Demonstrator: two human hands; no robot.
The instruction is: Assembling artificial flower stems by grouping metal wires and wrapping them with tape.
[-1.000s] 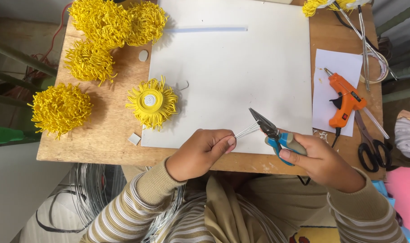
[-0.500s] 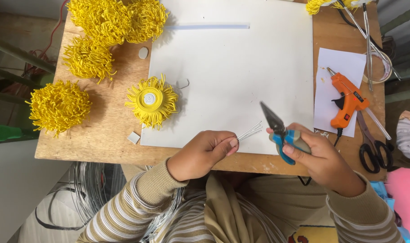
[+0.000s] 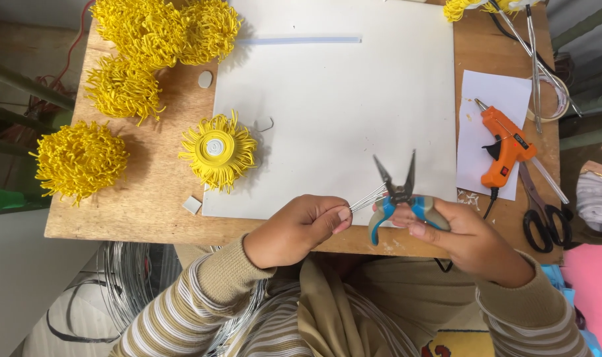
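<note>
My left hand (image 3: 300, 228) pinches a short bundle of thin silver wires (image 3: 367, 198) at the near edge of the wooden table (image 3: 116, 211). My right hand (image 3: 463, 235) grips blue-handled pliers (image 3: 397, 195); their pointed jaws stand apart and point away from me, just right of the wire ends. Both hands hover over the front edge of a large white sheet (image 3: 341, 112). A flat yellow fringed flower with a white centre (image 3: 216, 151) lies left of the sheet.
Several fluffy yellow pompom flowers (image 3: 79, 158) sit at the left and far left. An orange glue gun (image 3: 506, 145) rests on a white paper at right, with black scissors (image 3: 542, 218) beside it. A glue stick (image 3: 301, 40) lies far on the sheet. Wire coils (image 3: 129, 277) lie below.
The pliers swung from pointing left to pointing away from me, and their jaws spread apart. My right hand shifted slightly toward the left hand.
</note>
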